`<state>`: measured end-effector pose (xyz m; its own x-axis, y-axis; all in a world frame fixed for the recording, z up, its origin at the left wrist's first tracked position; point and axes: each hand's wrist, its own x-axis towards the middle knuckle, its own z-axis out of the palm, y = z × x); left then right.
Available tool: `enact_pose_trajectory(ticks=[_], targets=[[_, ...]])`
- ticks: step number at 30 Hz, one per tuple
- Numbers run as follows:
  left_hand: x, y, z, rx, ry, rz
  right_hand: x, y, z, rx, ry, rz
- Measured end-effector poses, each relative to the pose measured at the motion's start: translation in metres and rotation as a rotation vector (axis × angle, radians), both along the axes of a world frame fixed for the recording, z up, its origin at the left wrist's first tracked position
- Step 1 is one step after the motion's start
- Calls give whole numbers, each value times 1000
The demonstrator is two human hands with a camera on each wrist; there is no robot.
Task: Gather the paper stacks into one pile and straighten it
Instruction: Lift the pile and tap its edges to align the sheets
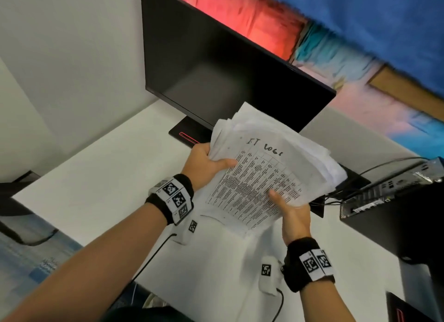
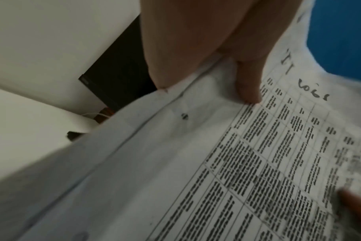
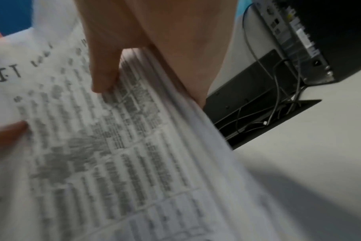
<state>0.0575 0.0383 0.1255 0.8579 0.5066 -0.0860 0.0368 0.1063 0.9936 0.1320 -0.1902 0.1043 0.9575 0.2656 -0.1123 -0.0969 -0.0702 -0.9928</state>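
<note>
Gathering looks done and straightening is in hand: the paper pile [image 1: 266, 175] is held above the white surface [image 1: 101, 177], left hand [image 1: 204, 163] and right hand [image 1: 292, 216] clamped on opposite edges; its far sheets fan unevenly; next, tapping an edge down should square them.

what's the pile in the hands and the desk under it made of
Pile: thin matte paper; sheets bend, crumple and fan at the edges, top one carrying printed tables. Desk: smooth white matte top, probably laminate or painted board; no grain shows.
</note>
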Motion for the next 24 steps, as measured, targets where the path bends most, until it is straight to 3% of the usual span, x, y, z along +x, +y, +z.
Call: enact_pose_trajectory(ticks=[3, 6, 10, 12, 14, 17, 21, 24], targets=[[-2, 11, 15, -48, -59, 80, 8, -19, -17, -95, 91, -81], [-6, 25, 21, -338, -174, 178, 1, -31, -35, -71, 350, -75], [-13, 23, 10, -677, -270, -172, -4, -24, -34, 417, 541, -10], [-18, 19, 2, -722, -262, -249, 2, -23, -24, 476, 512, -4], [-24, 31, -4, -756, -276, -246, 8, -29, -13, 410, 449, -21], [-37, 69, -6, -608, -167, -263, 16, -44, 6, 249, 296, -66], [-43, 94, -8, -66, 144, -341, 16, -54, 29, 188, 108, -33], [-32, 71, -11, 28, 121, -287, 11, -51, 33, 224, 44, 1]])
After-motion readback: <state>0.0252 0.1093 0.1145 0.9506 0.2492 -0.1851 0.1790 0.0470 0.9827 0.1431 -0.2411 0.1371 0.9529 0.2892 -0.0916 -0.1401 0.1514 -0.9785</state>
